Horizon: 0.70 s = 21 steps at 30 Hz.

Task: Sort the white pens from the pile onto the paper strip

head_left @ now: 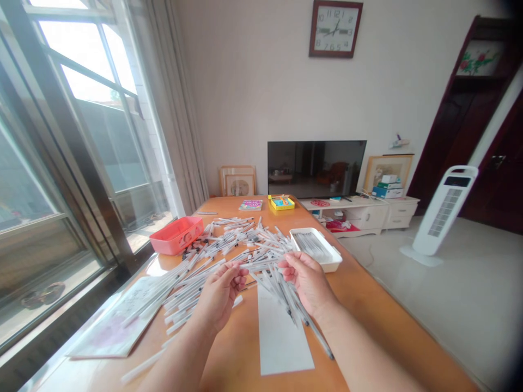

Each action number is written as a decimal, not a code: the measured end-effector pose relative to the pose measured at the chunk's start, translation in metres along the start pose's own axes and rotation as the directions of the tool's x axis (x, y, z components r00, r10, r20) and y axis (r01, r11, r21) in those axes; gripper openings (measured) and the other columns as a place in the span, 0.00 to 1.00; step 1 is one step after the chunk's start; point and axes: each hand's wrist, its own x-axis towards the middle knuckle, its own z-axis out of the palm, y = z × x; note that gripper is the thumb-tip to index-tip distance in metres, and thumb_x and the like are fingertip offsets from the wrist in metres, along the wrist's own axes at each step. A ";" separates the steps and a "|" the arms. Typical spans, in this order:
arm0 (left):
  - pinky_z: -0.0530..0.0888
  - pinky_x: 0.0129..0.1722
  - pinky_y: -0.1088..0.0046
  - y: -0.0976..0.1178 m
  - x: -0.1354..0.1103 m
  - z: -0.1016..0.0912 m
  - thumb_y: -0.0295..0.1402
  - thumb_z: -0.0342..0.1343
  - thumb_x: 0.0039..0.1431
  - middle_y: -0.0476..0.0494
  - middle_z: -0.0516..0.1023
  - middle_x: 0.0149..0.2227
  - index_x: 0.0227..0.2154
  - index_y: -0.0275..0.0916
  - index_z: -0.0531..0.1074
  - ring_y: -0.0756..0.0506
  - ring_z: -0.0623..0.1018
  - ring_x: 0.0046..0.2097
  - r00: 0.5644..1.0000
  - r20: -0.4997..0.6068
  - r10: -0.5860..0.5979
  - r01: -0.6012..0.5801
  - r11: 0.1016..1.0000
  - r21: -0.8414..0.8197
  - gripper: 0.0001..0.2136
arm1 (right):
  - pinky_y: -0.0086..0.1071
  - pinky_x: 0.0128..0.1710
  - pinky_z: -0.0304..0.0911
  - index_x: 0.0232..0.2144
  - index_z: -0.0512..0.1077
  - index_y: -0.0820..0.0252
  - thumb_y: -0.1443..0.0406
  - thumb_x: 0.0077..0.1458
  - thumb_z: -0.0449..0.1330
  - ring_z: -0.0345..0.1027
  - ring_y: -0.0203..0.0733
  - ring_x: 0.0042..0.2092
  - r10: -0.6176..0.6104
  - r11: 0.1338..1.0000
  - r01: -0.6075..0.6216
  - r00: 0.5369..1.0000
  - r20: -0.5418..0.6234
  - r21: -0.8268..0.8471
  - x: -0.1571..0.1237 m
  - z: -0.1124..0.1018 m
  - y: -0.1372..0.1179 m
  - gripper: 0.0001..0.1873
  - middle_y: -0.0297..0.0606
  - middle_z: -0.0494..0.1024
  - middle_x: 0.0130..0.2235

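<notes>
My left hand (226, 288) is closed in a pinch above the table, its fingertips at the near side of a heap of pens (241, 239). What its fingers hold is too small to make out. Across from it, my right hand (304, 277) pinches a clear-barrelled pen (265, 265) that points toward the left hand. Many translucent pens with dark tips lie loose around both hands. Under the right hand, several pens rest over a white paper strip (284, 343). Close beyond that hand stands a white tray (333, 261) with thin dark refills inside.
A red plastic basket (175, 237) stands left of the heap. A booklet (118, 321) lies at the near left, partly under pens. At the table's far end are a colourful book (250, 205) and a yellow box (281, 204). The table's right edge (392, 296) drops to the floor.
</notes>
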 end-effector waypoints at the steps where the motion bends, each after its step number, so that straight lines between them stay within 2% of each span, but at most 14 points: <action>1: 0.73 0.32 0.79 0.000 0.000 0.000 0.36 0.67 0.53 0.43 0.79 0.33 0.39 0.34 0.75 0.53 0.75 0.31 1.000 -0.001 -0.002 0.002 1.000 -0.003 0.14 | 0.28 0.30 0.64 0.35 0.74 0.60 0.54 0.50 0.68 0.69 0.35 0.30 -0.012 1.000 0.012 1.000 0.002 -0.012 0.000 0.000 0.000 0.17 0.38 0.80 0.31; 5: 0.73 0.30 0.81 0.003 0.002 -0.001 0.33 0.67 0.53 0.45 0.78 0.32 0.36 0.35 0.74 0.54 0.75 0.29 0.999 -0.054 0.004 -0.005 1.000 -0.027 0.11 | 0.26 0.27 0.60 0.34 0.74 0.61 0.57 0.49 0.68 0.65 0.33 0.26 -0.053 0.996 0.055 0.998 0.025 -0.071 -0.002 0.003 0.000 0.15 0.35 0.78 0.27; 8: 0.74 0.30 0.80 0.005 0.002 0.000 0.30 0.65 0.56 0.44 0.78 0.33 0.36 0.35 0.73 0.53 0.76 0.29 0.998 -0.067 -0.021 0.018 0.999 -0.045 0.08 | 0.26 0.29 0.61 0.37 0.74 0.61 0.58 0.47 0.70 0.66 0.32 0.27 -0.015 1.000 0.014 0.994 0.108 0.017 -0.006 0.008 0.000 0.17 0.35 0.79 0.29; 11: 0.76 0.33 0.79 0.003 -0.001 0.004 0.28 0.63 0.57 0.41 0.80 0.36 0.39 0.35 0.73 0.52 0.78 0.32 0.995 -0.022 -0.098 0.097 0.993 -0.070 0.08 | 0.26 0.33 0.64 0.40 0.75 0.61 0.58 0.48 0.70 0.69 0.33 0.31 0.036 0.995 -0.052 0.983 0.180 0.084 -0.011 0.016 0.000 0.19 0.39 0.81 0.34; 14: 0.76 0.37 0.77 0.000 -0.007 0.008 0.28 0.63 0.58 0.39 0.80 0.37 0.39 0.35 0.73 0.51 0.79 0.34 0.982 0.082 -0.168 0.173 0.983 -0.062 0.08 | 0.27 0.34 0.65 0.41 0.77 0.62 0.56 0.49 0.70 0.70 0.33 0.32 0.057 0.997 -0.065 0.976 0.209 0.032 -0.018 0.025 0.000 0.20 0.39 0.81 0.35; 17: 0.76 0.38 0.76 -0.001 -0.012 0.011 0.32 0.64 0.58 0.38 0.81 0.38 0.39 0.36 0.73 0.50 0.79 0.35 0.965 0.170 -0.201 0.204 0.979 -0.001 0.09 | 0.26 0.32 0.65 0.39 0.77 0.62 0.53 0.50 0.69 0.69 0.33 0.31 0.044 0.997 -0.031 0.982 0.183 -0.075 -0.021 0.031 -0.001 0.20 0.38 0.79 0.34; 21: 0.75 0.38 0.76 0.001 -0.012 0.010 0.36 0.65 0.58 0.40 0.80 0.39 0.42 0.37 0.73 0.51 0.78 0.34 0.966 0.165 -0.200 0.193 0.980 0.059 0.13 | 0.25 0.25 0.61 0.36 0.74 0.61 0.50 0.52 0.65 0.69 0.34 0.31 0.027 0.973 -0.004 0.995 0.095 -0.232 -0.011 0.025 -0.009 0.20 0.39 0.78 0.36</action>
